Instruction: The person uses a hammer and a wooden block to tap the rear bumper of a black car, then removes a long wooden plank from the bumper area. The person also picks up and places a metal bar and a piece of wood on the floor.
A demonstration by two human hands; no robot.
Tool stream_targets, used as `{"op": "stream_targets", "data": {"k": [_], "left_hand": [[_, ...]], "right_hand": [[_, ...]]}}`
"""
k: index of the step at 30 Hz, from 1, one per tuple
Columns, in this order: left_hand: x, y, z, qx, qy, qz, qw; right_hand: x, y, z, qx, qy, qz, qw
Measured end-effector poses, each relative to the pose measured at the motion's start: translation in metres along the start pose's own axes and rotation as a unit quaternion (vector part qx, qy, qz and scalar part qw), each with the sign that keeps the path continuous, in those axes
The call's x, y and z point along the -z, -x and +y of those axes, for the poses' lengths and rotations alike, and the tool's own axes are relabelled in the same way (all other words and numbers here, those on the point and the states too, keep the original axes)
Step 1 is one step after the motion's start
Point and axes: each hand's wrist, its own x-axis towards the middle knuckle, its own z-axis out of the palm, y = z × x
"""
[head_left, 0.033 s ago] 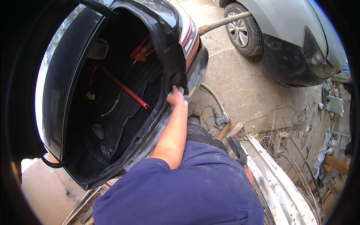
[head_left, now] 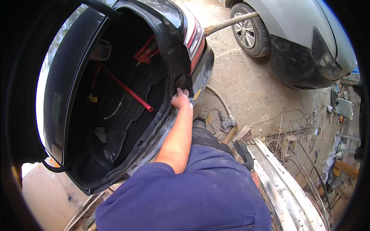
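My left hand (head_left: 180, 99) is at the rear corner of a black car's open trunk, its fingers bent and closed on the lower end of a black trim piece (head_left: 183, 81). The trim runs below the red and clear taillight (head_left: 194, 36), beside the scuffed grey body edge. My right hand (head_left: 255, 178) hangs low at my right side, mostly covered by my blue shirt; its fingers are hidden. Just above it is a dark strip-like thing (head_left: 243, 153), and I cannot tell if the hand holds it.
Inside the trunk (head_left: 115, 133) lie a red bar (head_left: 133, 94) and a red tool (head_left: 144, 57). A hammer-like metal head (head_left: 227, 121) rests on the concrete by my foot. Long white metal panels (head_left: 287, 184), wires and scrap lie to the right. A silver car (head_left: 308, 23) stands beyond.
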Motion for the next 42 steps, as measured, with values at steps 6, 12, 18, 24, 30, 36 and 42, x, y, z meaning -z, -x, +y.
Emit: {"op": "stream_targets", "data": {"k": [6, 12, 18, 24, 30, 36, 42], "left_hand": [[-0.002, -0.001, -0.003, -0.020, -0.004, 0.002, 1.000], [0.003, -0.009, -0.008, -0.021, -0.013, -0.015, 1.000], [0.015, -0.018, -0.010, 0.006, 0.002, -0.050, 0.999], [0.028, -0.027, -0.005, 0.023, 0.011, -0.112, 0.993], [0.024, -0.023, -0.004, -0.010, -0.045, -0.086, 0.995], [0.016, -0.012, -0.002, -0.082, -0.176, -0.048, 0.980], [0.010, -0.005, 0.002, -0.155, -0.370, 0.044, 0.915]], "right_hand": [[0.000, 0.003, -0.013, 0.005, 0.064, -0.010, 0.998], [-0.004, 0.004, -0.018, 0.001, 0.060, -0.002, 0.998], [-0.007, 0.006, -0.021, -0.006, 0.037, 0.004, 0.999], [-0.007, 0.008, -0.017, 0.006, 0.053, 0.006, 0.999], [-0.004, 0.003, -0.006, 0.002, 0.042, -0.003, 0.999], [-0.007, -0.001, -0.001, 0.076, 0.060, -0.002, 0.995], [-0.010, 0.000, -0.012, 0.011, 0.011, 0.005, 1.000]]}}
